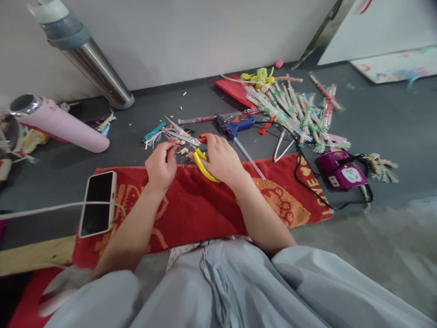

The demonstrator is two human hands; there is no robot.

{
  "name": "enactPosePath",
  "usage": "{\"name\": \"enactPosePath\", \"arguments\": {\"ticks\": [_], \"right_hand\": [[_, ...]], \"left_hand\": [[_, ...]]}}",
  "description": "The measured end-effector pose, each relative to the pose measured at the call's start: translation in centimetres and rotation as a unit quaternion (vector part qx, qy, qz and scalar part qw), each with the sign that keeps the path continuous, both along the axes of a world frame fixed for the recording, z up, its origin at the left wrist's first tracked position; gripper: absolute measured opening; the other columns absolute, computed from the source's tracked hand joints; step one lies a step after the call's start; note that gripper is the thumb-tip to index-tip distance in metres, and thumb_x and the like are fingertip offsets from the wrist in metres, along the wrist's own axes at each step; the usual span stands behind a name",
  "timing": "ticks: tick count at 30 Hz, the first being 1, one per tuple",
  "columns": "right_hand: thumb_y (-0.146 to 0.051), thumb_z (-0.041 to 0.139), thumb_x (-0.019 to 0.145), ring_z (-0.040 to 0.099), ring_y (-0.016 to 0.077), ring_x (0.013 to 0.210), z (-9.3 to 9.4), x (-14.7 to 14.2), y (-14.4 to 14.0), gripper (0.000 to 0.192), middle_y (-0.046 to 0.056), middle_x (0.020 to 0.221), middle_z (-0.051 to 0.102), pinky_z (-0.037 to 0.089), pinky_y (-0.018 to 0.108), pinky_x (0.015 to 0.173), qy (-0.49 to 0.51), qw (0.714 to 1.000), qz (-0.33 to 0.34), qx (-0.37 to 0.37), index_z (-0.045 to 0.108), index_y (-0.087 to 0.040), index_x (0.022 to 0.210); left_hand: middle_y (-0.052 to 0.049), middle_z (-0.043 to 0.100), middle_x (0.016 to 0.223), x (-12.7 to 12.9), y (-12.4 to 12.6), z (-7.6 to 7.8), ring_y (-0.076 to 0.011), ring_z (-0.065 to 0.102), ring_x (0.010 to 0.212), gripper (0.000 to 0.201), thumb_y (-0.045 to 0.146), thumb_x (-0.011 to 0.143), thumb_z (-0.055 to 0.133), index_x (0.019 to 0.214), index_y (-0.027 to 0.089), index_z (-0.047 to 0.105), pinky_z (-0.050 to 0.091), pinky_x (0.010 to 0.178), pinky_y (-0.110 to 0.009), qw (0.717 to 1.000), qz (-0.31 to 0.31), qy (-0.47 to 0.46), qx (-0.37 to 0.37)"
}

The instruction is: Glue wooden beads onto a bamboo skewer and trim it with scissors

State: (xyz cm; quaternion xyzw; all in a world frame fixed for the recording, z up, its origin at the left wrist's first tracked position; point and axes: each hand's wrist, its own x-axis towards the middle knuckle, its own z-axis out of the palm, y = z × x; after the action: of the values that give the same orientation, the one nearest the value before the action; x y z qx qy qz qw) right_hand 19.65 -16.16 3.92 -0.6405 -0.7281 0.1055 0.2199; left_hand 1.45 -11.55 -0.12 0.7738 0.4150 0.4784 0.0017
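Observation:
My right hand (221,159) grips yellow-handled scissors (201,165), their metal blades (180,133) pointing up and left over the grey floor. My left hand (162,165) is pinched on a small pale piece just left of the blades. Tiny cut scraps (183,149) lie between the two hands. Both hands rest at the far edge of a red towel (191,205). A blue glue gun (237,126) lies just beyond my right hand.
A phone (97,202) with a white cable lies on the towel's left end. A pink bottle (61,123) lies at left, a steel post (92,64) behind it. Wrapped chopsticks (293,109) are piled at back right; a purple power strip (341,171) sits right.

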Motion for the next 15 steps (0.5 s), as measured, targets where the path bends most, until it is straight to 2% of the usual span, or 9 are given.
{"name": "enactPosePath", "arguments": {"ticks": [4,11,15], "right_hand": [[-0.072,0.033,0.089,0.058,0.0336,0.111,-0.1,-0.1,-0.1,0.077,0.021,0.116,0.062,0.045,0.044,0.096,0.003,1.000,0.004,-0.012,0.052,-0.004,0.120],[-0.074,0.039,0.085,0.055,0.0341,0.114,-0.3,-0.1,-0.1,0.083,0.021,0.116,0.060,0.044,0.043,0.101,0.023,0.999,0.021,-0.012,0.051,-0.001,0.122],[-0.078,0.037,0.083,0.056,0.0340,0.112,-0.7,0.1,0.0,0.083,0.022,0.116,0.060,0.045,0.045,0.099,0.043,0.999,0.030,0.014,0.050,-0.004,0.120]], "left_hand": [[-0.007,0.076,0.095,0.0,-0.2,0.7,-0.0156,0.072,0.088,0.022,0.031,0.095,0.049,0.093,0.017,0.065,0.053,0.079,-0.026,1.000,0.003,0.011,-0.003],[-0.005,0.076,0.089,0.0,-0.2,1.1,-0.0130,0.072,0.083,0.018,0.028,0.094,0.051,0.091,0.017,0.065,0.052,0.075,-0.022,0.999,-0.012,0.012,0.028],[-0.003,0.076,0.085,0.1,-0.2,1.4,-0.0118,0.072,0.081,0.015,0.024,0.093,0.052,0.092,0.017,0.065,0.052,0.074,-0.020,0.999,-0.014,0.008,0.050]]}}
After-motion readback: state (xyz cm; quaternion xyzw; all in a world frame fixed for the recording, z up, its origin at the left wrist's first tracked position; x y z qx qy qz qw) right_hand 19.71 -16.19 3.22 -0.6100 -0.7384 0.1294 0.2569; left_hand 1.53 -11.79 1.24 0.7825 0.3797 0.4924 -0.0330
